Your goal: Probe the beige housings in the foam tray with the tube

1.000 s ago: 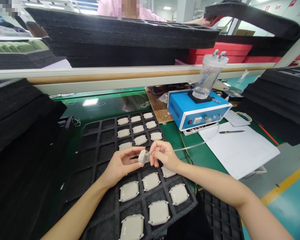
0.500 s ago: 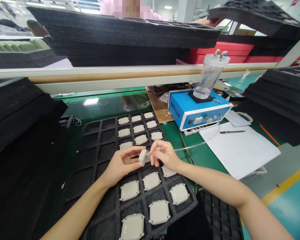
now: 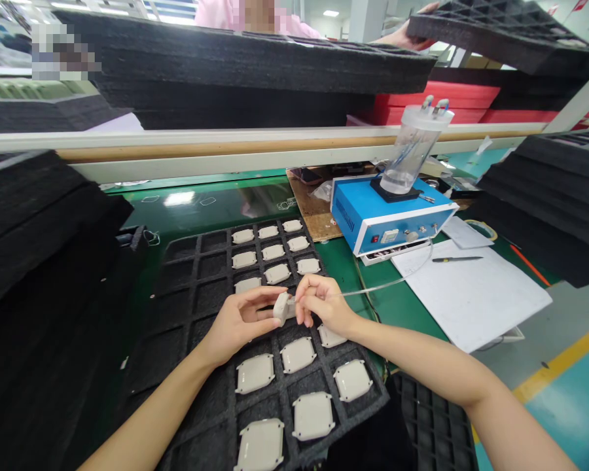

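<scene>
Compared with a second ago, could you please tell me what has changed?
At the picture's upper right, the black tray in a co-worker's hand has tipped, so its gridded face now shows. The left hand still holds the beige case and the right hand the clear tube; nothing was visibly let go.

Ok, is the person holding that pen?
No, the pen lies on the white sheet, apart from both the left hand and the right hand.

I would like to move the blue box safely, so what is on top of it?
A black base stands on the blue box, carrying a clear cylinder with a pale lid; thin pieces lie beside it. The box surface under the base is hidden.
</scene>
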A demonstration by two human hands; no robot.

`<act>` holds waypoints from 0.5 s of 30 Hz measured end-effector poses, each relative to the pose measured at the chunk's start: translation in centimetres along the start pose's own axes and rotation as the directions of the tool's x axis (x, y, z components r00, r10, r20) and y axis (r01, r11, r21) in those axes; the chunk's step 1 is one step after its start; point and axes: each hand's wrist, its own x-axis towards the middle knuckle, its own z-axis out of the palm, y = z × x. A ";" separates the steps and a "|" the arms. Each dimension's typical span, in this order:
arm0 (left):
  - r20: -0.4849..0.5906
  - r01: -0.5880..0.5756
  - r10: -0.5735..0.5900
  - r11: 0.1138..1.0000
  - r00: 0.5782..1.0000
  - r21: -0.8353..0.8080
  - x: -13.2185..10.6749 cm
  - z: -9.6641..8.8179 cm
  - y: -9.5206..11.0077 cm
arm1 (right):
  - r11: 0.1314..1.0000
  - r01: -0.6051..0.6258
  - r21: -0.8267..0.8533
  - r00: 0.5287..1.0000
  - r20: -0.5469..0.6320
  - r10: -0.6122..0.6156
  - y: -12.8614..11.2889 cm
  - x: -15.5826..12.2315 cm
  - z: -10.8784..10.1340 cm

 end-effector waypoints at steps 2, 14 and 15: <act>-0.001 -0.001 0.001 1.000 1.000 -0.002 0.0 0.0 0.0 | 1.000 -0.002 -0.002 1.000 0.001 0.002 0.0 0.0 0.0; 0.002 0.001 -0.001 1.000 1.000 0.007 0.1 0.0 0.0 | 1.000 0.001 -0.014 1.000 0.013 -0.001 0.0 0.0 0.0; 0.002 -0.001 0.000 1.000 1.000 0.006 0.1 0.0 0.0 | 1.000 0.003 -0.017 1.000 0.013 -0.003 0.1 0.0 0.0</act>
